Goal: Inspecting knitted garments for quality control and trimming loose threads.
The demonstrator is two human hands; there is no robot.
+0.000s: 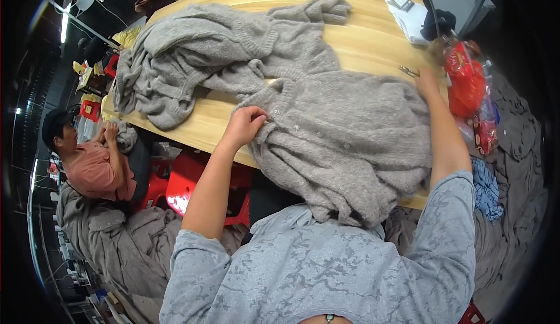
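Note:
A grey knit cardigan [350, 119] with decorative buttons down its front lies across the near part of the table, its lower folds hanging toward my body. At its left, beside the collar and button band, my left hand [246, 125] is closed, pinching the knit edge. My right hand [429, 83] is past the cardigan's right end, near the table's right edge, partly blurred. Its fingers are closed on small metal thread snips [409, 71], which point left over the bare wood. More grey knit garments [192, 49] lie heaped at the far left, touching the cardigan.
A white packet [411, 23] lies at the far right table corner. Red plastic bags [465, 82] hang beside the right edge. At left, a seated co-worker [96, 160] handles grey knitwear near a red stool [189, 187]. Piled grey garments [146, 248] surround my seat.

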